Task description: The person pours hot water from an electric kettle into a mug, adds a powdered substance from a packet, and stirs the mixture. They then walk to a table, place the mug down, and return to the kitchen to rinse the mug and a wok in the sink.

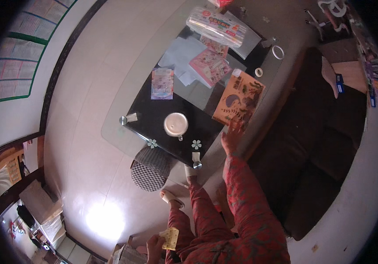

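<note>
My left hand [156, 247], low in the picture beside my leg, holds a small yellow packet [170, 238] by one edge. My right hand [231, 137] reaches over the glass table [119, 122]. Its fingers rest apart on the near corner of an orange illustrated book or flat box [240, 97], and the fingertips are blurred. A glass mug [175, 124] with a pale brown drink stands to the left of that hand. Farther left lies a purple printed card or packet [162, 83].
Pink printed booklets [210, 67], white papers [179, 56] and a clear carry case of coloured pens [217, 27] lie toward the far end. A tape roll [258, 72] and a white ring [278, 52] sit near the right edge. A checked stool [149, 175] is partly under the glass; a dark sofa [311, 142] stands right.
</note>
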Action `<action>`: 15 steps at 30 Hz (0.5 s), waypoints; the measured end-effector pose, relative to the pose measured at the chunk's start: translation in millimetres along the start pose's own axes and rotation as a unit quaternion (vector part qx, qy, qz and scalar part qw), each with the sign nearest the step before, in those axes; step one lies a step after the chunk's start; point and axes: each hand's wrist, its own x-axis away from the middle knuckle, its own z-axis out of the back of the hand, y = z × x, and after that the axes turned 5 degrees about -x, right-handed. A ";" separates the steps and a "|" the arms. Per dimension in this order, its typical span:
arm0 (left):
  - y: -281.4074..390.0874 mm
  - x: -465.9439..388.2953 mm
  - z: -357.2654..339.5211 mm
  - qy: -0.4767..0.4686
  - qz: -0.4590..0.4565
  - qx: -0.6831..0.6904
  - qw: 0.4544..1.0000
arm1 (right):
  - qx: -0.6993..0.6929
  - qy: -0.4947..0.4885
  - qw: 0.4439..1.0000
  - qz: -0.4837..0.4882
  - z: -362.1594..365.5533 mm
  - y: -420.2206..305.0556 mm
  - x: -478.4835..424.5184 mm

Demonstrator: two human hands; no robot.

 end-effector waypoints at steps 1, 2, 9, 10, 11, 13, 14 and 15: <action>2.5 3.0 -1.7 0.011 0.008 -0.014 1.000 | -0.014 -0.011 1.000 0.000 -0.4 -1.8 -12.6; 4.7 4.5 -3.7 0.019 0.015 -0.028 0.999 | -0.026 -0.021 0.999 -0.001 3.5 -2.6 -27.6; 0.7 -0.6 -13.0 0.014 -0.004 -0.004 1.000 | -0.069 -0.038 0.997 -0.020 -0.7 3.8 -131.4; -1.4 -0.7 -13.2 0.015 0.000 -0.010 1.000 | -0.065 -0.037 0.997 -0.004 -0.8 3.9 -143.5; -4.9 -2.5 -12.7 0.016 0.003 -0.017 1.000 | -0.060 -0.035 0.997 0.011 0.1 4.5 -154.5; -26.3 -7.4 -9.3 0.006 0.012 -0.015 1.000 | -0.085 0.030 0.995 0.034 -3.2 -2.3 -155.4; -52.0 -12.2 -6.5 -0.006 0.015 -0.006 1.000 | -0.114 0.095 0.988 0.042 -5.8 -10.6 -150.2; -67.4 -13.1 -5.9 -0.019 0.018 0.003 1.000 | -0.141 0.161 0.976 0.049 -7.5 -19.4 -143.0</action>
